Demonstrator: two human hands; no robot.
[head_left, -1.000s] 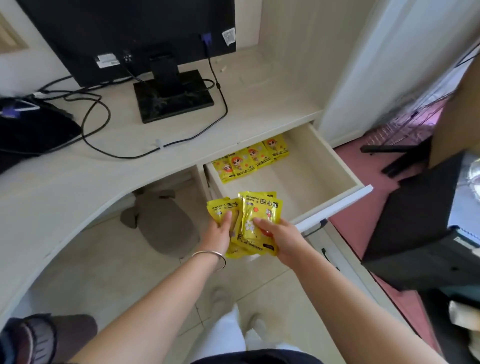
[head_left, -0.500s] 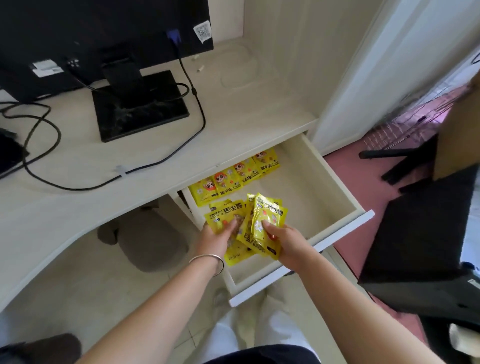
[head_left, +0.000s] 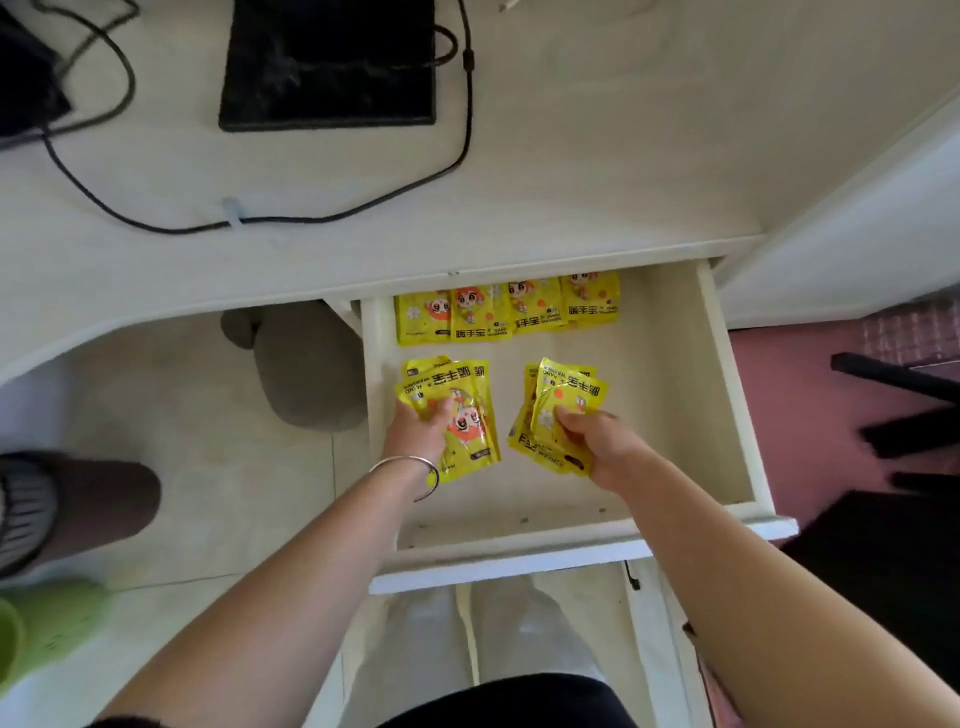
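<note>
Yellow packets (head_left: 566, 395) are clutched in two bundles inside the drawer (head_left: 675, 415) at frame centre, one by the left grip (head_left: 418, 434), one by the right grip (head_left: 602, 447), likely to be laid below the back row (head_left: 506, 312).

A single wide-angle view from the person's head looks almost straight down over an open drawer (head_left: 719, 395), which fills the middle of the frame. The tabletop (head_left: 571, 156) runs across the top, and the upper edge cuts off a monitor base (head_left: 327, 62). Both forearms enter from the bottom edge. The left hand (head_left: 418, 439) and right hand (head_left: 605, 444) lie near the centre, close enough that print shows on the yellow packets (head_left: 465, 395) they hold. The floor (head_left: 208, 493) shows at left, and the person's own legs (head_left: 426, 649) below.
</note>
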